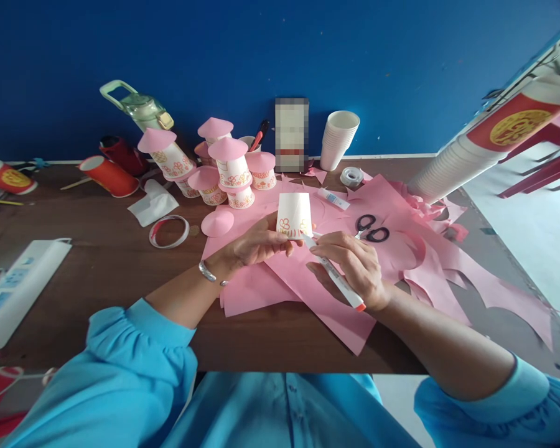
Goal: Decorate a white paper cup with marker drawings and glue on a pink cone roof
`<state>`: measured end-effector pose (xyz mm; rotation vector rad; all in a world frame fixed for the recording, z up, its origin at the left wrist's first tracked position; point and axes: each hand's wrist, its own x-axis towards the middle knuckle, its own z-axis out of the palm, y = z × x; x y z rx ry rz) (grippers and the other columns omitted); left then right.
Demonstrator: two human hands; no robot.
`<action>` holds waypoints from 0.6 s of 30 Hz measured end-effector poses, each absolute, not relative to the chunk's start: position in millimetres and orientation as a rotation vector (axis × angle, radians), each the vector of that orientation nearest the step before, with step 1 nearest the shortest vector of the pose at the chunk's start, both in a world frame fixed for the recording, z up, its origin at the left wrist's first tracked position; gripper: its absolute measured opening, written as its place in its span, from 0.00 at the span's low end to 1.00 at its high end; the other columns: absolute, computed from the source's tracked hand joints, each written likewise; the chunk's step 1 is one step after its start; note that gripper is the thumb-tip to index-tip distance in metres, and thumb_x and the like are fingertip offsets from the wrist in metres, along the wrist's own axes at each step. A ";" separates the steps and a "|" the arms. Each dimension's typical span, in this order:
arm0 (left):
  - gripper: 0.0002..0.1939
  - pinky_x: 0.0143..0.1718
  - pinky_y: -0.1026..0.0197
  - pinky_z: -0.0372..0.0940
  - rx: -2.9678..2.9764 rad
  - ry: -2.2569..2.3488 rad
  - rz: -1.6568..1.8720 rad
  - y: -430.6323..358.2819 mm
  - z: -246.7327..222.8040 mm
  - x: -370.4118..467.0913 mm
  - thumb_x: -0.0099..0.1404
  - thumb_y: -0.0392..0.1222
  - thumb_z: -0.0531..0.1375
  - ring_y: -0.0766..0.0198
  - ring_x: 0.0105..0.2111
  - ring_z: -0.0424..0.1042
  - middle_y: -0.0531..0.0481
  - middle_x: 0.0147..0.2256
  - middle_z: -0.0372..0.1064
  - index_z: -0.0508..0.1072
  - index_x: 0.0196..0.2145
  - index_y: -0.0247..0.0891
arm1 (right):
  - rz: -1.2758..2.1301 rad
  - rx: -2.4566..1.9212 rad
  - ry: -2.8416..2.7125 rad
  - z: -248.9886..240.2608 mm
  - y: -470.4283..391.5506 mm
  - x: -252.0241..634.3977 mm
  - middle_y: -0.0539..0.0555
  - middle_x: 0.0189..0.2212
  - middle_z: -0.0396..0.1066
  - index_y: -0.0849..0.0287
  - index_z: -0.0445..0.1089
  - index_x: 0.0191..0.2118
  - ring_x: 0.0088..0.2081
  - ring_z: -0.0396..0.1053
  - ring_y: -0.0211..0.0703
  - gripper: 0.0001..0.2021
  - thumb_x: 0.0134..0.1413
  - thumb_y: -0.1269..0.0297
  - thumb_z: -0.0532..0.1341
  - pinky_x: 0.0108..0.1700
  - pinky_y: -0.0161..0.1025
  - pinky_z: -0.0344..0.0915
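left hand [256, 244]: thumb and fingers pinch the paper cup [294, 208] at its lower edge, apparently to steady it and leave the drawn band exposed. right hand [354, 261]: fingers pinch the marker [340, 280] close to its tip, a low grip that presumably favours control over short strokes. the tip is at the cup's lower edge; whether it touches cannot be told. the cup is held in the air above the pink paper [256, 289], between the near and far edges of the desk [98, 292]. the scissors [370, 228] lie to its right, towards the desk's right edge, and the cone-topped cups [233, 171] stand near the far edge, left of centre, probably to leave working room in front.

condition of cup: white, narrower end up, upper part plain. line-drawn flowers, one orange-red on the left, one yellowish on the right, flank a row of short red strokes along the lower edge.
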<state>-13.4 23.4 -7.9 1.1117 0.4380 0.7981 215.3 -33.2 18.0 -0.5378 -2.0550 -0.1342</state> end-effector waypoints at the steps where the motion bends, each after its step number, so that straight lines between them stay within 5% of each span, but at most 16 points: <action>1: 0.17 0.34 0.64 0.70 1.123 0.445 0.785 22.6 -6.7 -12.7 0.61 0.41 0.75 0.63 0.39 0.76 0.44 0.43 0.76 0.78 0.46 0.38 | -0.134 -0.538 -2.056 17.4 -33.6 214.8 0.59 0.37 0.79 0.62 0.70 0.51 0.37 0.80 0.47 0.10 0.67 0.72 0.66 0.37 0.41 0.80; 9: 0.21 0.36 0.59 0.66 1.194 0.503 0.737 14.5 -0.6 -10.1 0.60 0.52 0.75 0.65 0.34 0.70 0.50 0.36 0.71 0.76 0.42 0.37 | -0.076 -0.494 -2.088 14.5 -37.4 210.6 0.57 0.38 0.79 0.59 0.70 0.55 0.42 0.83 0.47 0.11 0.70 0.68 0.64 0.40 0.42 0.83; 18: 0.17 0.36 0.62 0.71 1.163 0.467 0.780 20.3 -3.9 -10.9 0.61 0.44 0.75 0.64 0.36 0.74 0.49 0.39 0.74 0.77 0.45 0.40 | -0.132 -0.531 -2.045 21.0 -34.3 214.9 0.57 0.38 0.79 0.60 0.70 0.54 0.38 0.80 0.45 0.10 0.69 0.70 0.64 0.37 0.40 0.80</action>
